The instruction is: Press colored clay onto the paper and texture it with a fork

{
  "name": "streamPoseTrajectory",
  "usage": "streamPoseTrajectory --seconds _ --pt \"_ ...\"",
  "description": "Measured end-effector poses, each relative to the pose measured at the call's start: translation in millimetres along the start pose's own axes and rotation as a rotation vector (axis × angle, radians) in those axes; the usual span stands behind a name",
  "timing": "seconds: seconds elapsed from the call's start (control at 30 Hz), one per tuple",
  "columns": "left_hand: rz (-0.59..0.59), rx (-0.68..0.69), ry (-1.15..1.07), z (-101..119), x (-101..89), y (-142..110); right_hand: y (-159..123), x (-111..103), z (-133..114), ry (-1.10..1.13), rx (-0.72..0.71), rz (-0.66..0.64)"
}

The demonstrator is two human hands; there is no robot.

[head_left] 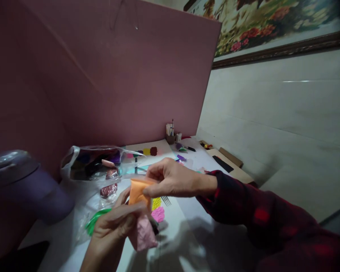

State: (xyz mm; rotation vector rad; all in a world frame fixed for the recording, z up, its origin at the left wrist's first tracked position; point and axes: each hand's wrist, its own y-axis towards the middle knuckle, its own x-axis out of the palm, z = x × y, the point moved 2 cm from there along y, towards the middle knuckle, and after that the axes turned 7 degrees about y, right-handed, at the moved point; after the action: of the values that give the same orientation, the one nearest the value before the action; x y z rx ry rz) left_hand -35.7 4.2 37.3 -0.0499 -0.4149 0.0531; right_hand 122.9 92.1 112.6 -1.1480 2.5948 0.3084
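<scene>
My right hand [172,178] pinches the upper part of an orange packet [138,192], which looks like soft modelling clay in a clear wrapper. Below it, my left hand [113,226] is closed on a pale pink packet [144,235] of similar make and also steadies the lower part of the orange one. Behind the packets a yellow clay patch [156,204] and a bright pink clay patch [158,214] show on a white sheet, with a fork's tines [166,200] beside them. A dark item behind the pink packet is mostly hidden.
Left of my hands are a clear plastic bag [73,166] of packets, a green packet [98,220] and a purple bottle [31,189]. Farther back stand a sheet with colour patches [134,149] and a pen holder [170,138]. Cardboard [231,156] lies along the right wall.
</scene>
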Motion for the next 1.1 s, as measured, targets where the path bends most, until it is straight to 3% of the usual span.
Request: streamPoseTrajectory --seconds 0.1,0.23,0.43,0.67,0.8,0.93,1.1 --pt "-0.02 0.054 0.212 -4 1.4 -1 -3 10 7 0.166 -0.045 -0.037" --pt "0.058 0.103 0.215 -5 -3.4 0 -4 19 18 0.353 -0.123 -0.025" --pt "0.056 0.105 0.209 -9 -7.9 2 0 32 36 0.447 -0.118 0.098" --pt "-0.037 -0.116 -0.025 -10 -1.5 3 4 38 54 0.469 -0.104 0.156" --pt "-0.016 -0.251 -0.196 -8 -2.8 5 4 39 60 0.402 -0.114 0.184" --pt "0.003 -0.285 -0.338 -9 -6.6 7 3 39 61 0.351 -0.128 0.255" --pt "-0.163 -0.246 -0.559 -10 -10.4 11 3 44 59 0.362 -0.173 0.212"
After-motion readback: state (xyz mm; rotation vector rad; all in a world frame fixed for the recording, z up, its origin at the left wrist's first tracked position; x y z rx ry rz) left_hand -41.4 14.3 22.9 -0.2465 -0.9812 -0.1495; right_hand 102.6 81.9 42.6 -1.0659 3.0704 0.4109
